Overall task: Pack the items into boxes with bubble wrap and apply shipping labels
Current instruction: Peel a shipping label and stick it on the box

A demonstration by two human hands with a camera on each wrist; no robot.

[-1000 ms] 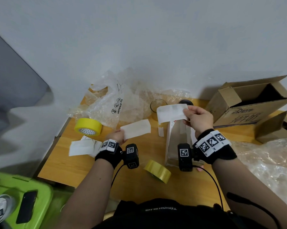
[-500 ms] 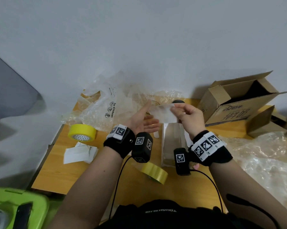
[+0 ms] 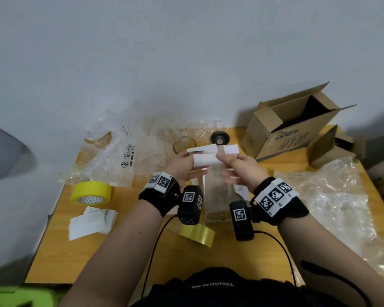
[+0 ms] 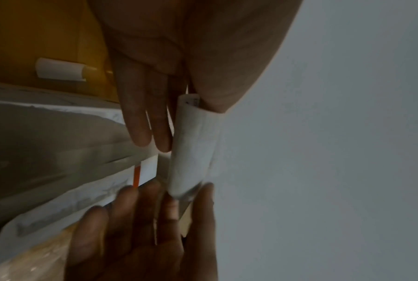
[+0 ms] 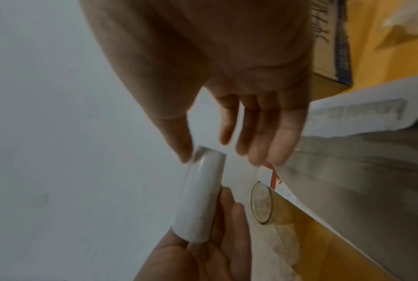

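White label is hanging above the worktop, over the sealed box; the left hand is pinching one end, the right hand the other. Curling adhesive risks sticking to itself or the fingers.

White shipping label, curled, pinched above sealed box

A wooden desk is set against a pale wall. At its left, a yellow tape roll is seen beside loose white paper slips. Clear air-cushion wrap is heaped at the back, near a glass and a black round object. A second yellowish tape roll lies at the front. Open cardboard boxes and bubble wrap are spread on the right.
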